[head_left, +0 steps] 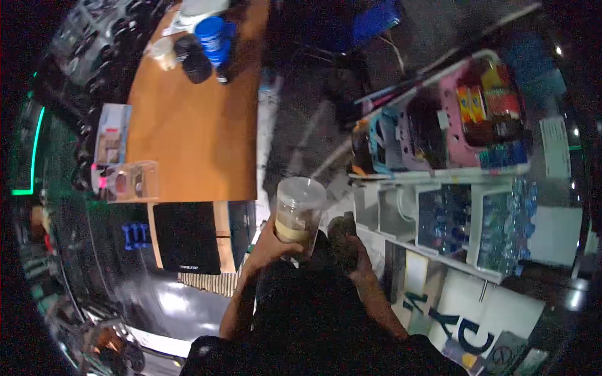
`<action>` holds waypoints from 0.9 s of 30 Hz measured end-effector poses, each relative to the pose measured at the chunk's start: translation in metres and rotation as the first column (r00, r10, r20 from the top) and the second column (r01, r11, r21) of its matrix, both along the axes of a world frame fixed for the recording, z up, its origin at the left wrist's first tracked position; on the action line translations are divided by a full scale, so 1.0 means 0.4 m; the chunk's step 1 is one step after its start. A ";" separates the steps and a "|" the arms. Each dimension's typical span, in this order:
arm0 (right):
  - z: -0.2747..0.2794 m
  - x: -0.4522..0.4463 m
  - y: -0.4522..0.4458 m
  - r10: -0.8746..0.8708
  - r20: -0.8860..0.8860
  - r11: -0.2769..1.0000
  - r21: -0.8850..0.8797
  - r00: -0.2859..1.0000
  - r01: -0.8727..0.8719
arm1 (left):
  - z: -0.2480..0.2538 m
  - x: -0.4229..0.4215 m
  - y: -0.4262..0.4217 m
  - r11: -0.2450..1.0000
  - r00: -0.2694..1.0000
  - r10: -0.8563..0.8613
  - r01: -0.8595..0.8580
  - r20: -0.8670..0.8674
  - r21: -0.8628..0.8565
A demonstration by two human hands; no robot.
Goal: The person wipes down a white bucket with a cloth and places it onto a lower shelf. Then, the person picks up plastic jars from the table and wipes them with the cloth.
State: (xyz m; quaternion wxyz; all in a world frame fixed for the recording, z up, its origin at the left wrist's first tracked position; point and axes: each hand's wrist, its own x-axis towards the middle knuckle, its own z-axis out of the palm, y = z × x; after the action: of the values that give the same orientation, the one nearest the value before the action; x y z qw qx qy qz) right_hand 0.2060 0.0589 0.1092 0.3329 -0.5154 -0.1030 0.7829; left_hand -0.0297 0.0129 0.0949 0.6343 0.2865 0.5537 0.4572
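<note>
My left hand is wrapped round the lower part of a clear, lidded plastic jar, which has a pale band and stands upright in front of my body. To its right, my right hand is closed on a dark, greyish-brown object that is too dim and blurred to name. The jar and the dark object are held apart from each other.
A wooden table with a blue container is at upper left. Near its edge sits a clear box. At right, a white shelf holds plastic bottles, with baskets above. A black speaker-like box is left.
</note>
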 end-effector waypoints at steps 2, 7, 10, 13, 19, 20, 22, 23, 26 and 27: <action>-0.011 0.048 -0.030 -0.040 0.035 0.999 -0.003 0.999 0.040 | -0.048 0.047 0.030 0.997 0.998 -0.037 0.040 -0.054 0.063; -0.056 0.130 -0.060 -0.327 -0.270 0.939 -0.204 0.906 0.278 | -0.048 0.166 0.090 0.987 0.996 -0.060 0.050 0.060 0.156; -0.145 0.226 -0.104 -0.411 -0.185 0.894 -0.275 0.892 0.355 | -0.180 0.239 0.078 0.997 0.930 -0.068 0.077 0.362 -0.011; -0.120 0.240 -0.095 -0.367 -0.095 0.915 -0.217 0.925 0.340 | -0.129 0.315 0.086 0.952 0.981 -0.170 0.188 -0.094 0.241; -0.223 0.384 -0.133 -0.120 0.084 0.925 0.370 0.989 0.081 | -0.036 0.434 0.076 0.833 0.818 -0.271 0.463 -0.508 0.301; -0.238 0.422 -0.149 -0.052 0.146 0.891 0.454 0.988 -0.020 | -0.038 0.457 0.071 0.827 0.833 -0.294 0.468 -0.469 0.312; -0.205 0.470 -0.142 0.058 0.198 0.853 0.498 0.978 -0.152 | -0.047 0.497 0.060 0.816 0.840 -0.363 0.495 -0.403 0.299; -0.185 0.477 -0.123 0.067 0.242 0.855 0.486 0.968 -0.180 | -0.063 0.513 0.051 0.809 0.833 -0.407 0.519 -0.375 0.275; -0.174 0.490 -0.086 0.006 0.432 0.850 0.473 0.902 -0.232 | -0.080 0.565 0.029 0.808 0.816 -0.435 0.540 -0.379 0.235; -0.188 0.505 -0.090 -0.021 0.481 0.852 0.468 0.877 -0.236 | -0.085 0.581 0.026 0.812 0.813 -0.426 0.537 -0.398 0.229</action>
State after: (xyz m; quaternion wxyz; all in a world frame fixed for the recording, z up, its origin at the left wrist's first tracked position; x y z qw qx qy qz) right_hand 0.4080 0.0229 0.0339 0.3771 -0.5746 -0.4146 0.5964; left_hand 0.2025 0.0234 0.0611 0.5717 0.5931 0.4742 0.3107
